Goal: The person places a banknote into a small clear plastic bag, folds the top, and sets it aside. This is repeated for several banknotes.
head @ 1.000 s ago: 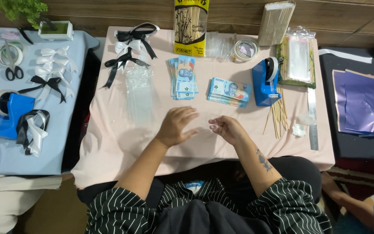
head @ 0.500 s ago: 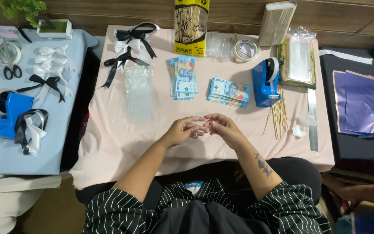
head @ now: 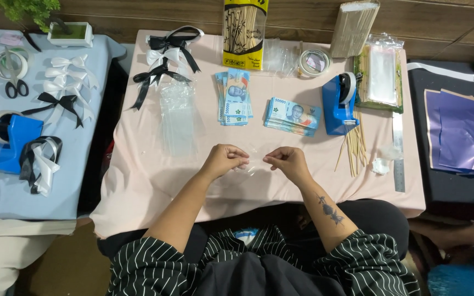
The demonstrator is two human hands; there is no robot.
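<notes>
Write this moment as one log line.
left hand: pinches clear strip | right hand: pinches other end | nearby: banknotes, tape dispenser

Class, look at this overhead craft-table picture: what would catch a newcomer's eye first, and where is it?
Two stacks of blue paper banknotes lie at the middle of the pink-covered table. In front of them the left hand and right hand pinch a small clear plastic strip between them. A bright blue tape dispenser stands to the right of the notes.
</notes>
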